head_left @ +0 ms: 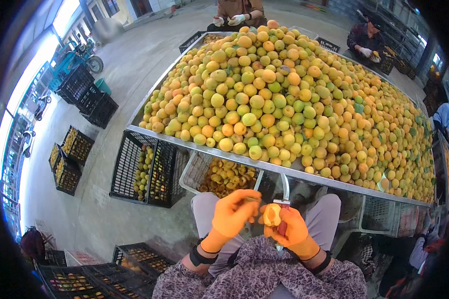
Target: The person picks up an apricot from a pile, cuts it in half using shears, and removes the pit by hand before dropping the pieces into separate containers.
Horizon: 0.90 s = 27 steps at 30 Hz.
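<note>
Both my hands wear orange gloves and are held over my lap, close to the table's front edge. My right hand (295, 233) is closed around the red handle (283, 227) of a knife whose curved metal blade (286, 187) points up toward the table. The same hand grips an apricot (272, 215) with pale, cut-looking flesh, beside the handle. To its left, my left hand (233, 215) is raised with its fingers curled together near the fruit; what is at the fingertips I cannot make out.
A metal-edged table (209, 148) bears a large heap of apricots (264, 94). Beneath its edge sit a pale crate (187, 180) of cut fruit pieces (227, 177) and a black crate (127, 167). More crates (72, 144) stand left. Gloved people work behind and at the right.
</note>
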{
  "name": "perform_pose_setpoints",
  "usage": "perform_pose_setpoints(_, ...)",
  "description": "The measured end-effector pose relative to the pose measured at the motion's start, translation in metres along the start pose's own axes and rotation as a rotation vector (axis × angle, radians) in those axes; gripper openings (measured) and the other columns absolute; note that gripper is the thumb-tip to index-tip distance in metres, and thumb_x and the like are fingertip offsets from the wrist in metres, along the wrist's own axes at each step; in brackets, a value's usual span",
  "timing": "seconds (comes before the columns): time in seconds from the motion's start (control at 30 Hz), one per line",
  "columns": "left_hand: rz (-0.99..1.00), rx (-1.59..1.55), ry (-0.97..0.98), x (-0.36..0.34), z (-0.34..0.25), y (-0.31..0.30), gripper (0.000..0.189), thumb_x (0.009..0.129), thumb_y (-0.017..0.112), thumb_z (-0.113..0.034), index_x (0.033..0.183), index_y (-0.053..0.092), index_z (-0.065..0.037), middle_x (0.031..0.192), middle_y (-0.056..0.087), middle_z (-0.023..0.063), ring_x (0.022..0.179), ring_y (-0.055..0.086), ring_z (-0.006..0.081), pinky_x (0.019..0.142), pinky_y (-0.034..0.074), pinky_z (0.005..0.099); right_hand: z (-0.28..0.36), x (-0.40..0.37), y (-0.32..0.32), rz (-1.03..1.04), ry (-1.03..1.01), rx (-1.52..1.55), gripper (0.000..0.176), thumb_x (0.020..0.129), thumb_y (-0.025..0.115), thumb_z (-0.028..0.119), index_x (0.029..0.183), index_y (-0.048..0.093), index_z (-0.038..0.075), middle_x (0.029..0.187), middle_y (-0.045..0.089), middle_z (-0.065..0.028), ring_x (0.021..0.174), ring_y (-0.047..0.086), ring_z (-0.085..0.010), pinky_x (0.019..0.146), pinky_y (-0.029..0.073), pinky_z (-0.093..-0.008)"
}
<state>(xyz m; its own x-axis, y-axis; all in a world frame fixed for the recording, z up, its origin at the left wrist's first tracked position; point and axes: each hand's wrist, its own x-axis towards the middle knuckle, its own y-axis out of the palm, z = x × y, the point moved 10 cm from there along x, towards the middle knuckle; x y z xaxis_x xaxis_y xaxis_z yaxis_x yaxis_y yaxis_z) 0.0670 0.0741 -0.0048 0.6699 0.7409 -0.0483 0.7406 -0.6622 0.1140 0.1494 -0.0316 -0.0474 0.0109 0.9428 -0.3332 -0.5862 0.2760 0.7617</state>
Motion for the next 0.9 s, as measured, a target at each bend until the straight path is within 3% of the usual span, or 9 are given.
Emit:
perform_pose_setpoints(0.07,-0.172,-0.439,-0.183,-0.006,0.039,-0.022,0.014,0.087,0.051,-0.009,0.093,0.056,0.002,0.072,0.058,0.0121,0.051,0.05,0.0188,0.046,0.04,0.0281,0.012,0.003,-0.004,-0.049,-0.131,-0.388,0.041,0.086,0.057,0.015,0.123,0.052,-0.003,0.104,0.064,-0.015,0.065,0.062,-0.0125,0.046,0.043,-0.0209)
perform_pose_setpoints(0.17,-0.169,-0.624,-0.362,-0.032,0.099,-0.015,0.014,0.089,0.048,-0.013,0.091,0.054,-0.001,0.066,0.053,0.0087,0.049,0.046,0.0178,0.044,0.036,0.0279,0.036,-0.019,-0.004,-0.194,-0.303,-0.414,0.039,0.084,0.056,0.007,0.122,0.052,-0.005,0.102,0.065,-0.0146,0.058,0.059,-0.0114,0.046,0.042,-0.0209)
perform_pose_setpoints(0.33,-0.15,-0.646,-0.764,-0.075,0.166,0.006,0.011,0.088,0.049,-0.013,0.093,0.054,-0.005,0.063,0.049,0.0066,0.046,0.044,0.0176,0.04,0.032,0.029,0.044,0.001,0.014,-0.192,-0.449,-0.667,0.045,0.077,0.068,-0.002,0.121,0.057,-0.001,0.091,0.063,-0.0037,0.073,0.059,-0.0087,0.056,0.046,-0.0225)
perform_pose_setpoints(0.37,-0.139,-0.632,-0.836,-0.08,0.176,0.014,0.009,0.087,0.05,-0.012,0.092,0.054,-0.005,0.062,0.049,0.0059,0.045,0.043,0.0175,0.039,0.03,0.0295,0.041,0.022,0.014,-0.184,-0.533,-0.731,0.048,0.08,0.066,0.003,0.126,0.056,0.003,0.086,0.066,-0.0024,0.053,0.05,-0.0046,0.044,0.038,-0.02)
perform_pose_setpoints(0.5,-0.055,-0.608,-0.803,-0.067,0.179,0.037,0.012,0.087,0.051,-0.016,0.091,0.056,-0.005,0.065,0.053,0.0071,0.045,0.043,0.0183,0.04,0.031,0.0287,0.058,0.03,-0.023,-0.377,-0.565,-0.748,0.04,0.085,0.061,0.006,0.125,0.057,0.004,0.087,0.069,-0.0005,0.048,0.046,-0.0026,0.042,0.037,-0.0203)
perform_pose_setpoints(0.7,0.067,-0.522,-0.853,-0.037,0.21,0.076,0.013,0.081,0.049,-0.005,0.091,0.058,-0.003,0.077,0.059,0.0118,0.056,0.052,0.0216,0.047,0.038,0.0319,0.051,-0.044,-0.061,-0.38,-0.452,-0.625,0.034,0.089,0.057,0.006,0.122,0.056,-0.001,0.077,0.067,-0.003,0.045,0.046,-0.0032,0.041,0.035,-0.0195)
perform_pose_setpoints(0.77,0.076,-0.513,-0.756,-0.024,0.222,0.092,0.018,0.081,0.05,-0.004,0.097,0.059,-0.002,0.083,0.06,0.0125,0.064,0.055,0.0231,0.055,0.044,0.0328,0.056,-0.072,-0.062,-0.38,-0.504,-0.615,0.034,0.088,0.058,0.006,0.122,0.057,0.0,0.076,0.066,-0.0031,0.046,0.046,-0.0035,0.042,0.036,-0.0193)
perform_pose_setpoints(0.8,0.273,-0.387,-0.558,-0.013,0.193,0.113,0.024,0.08,0.049,-0.001,0.102,0.058,0.0,0.089,0.06,0.0122,0.073,0.058,0.0237,0.063,0.047,0.0335,0.055,-0.083,-0.071,-0.4,-0.515,-0.604,0.034,0.088,0.058,0.006,0.122,0.057,0.0,0.076,0.066,-0.0031,0.046,0.046,-0.0035,0.042,0.036,-0.0193)
perform_pose_setpoints(0.9,0.161,-0.618,-0.842,-0.004,0.237,0.127,0.019,0.089,0.05,-0.007,0.103,0.055,0.005,0.096,0.06,0.0147,0.083,0.058,0.0249,0.073,0.051,0.0336,0.052,-0.105,-0.092,-0.435,-0.475,-0.633,0.034,0.088,0.059,0.005,0.122,0.057,0.001,0.077,0.067,-0.0034,0.047,0.047,-0.0034,0.043,0.036,-0.0193)
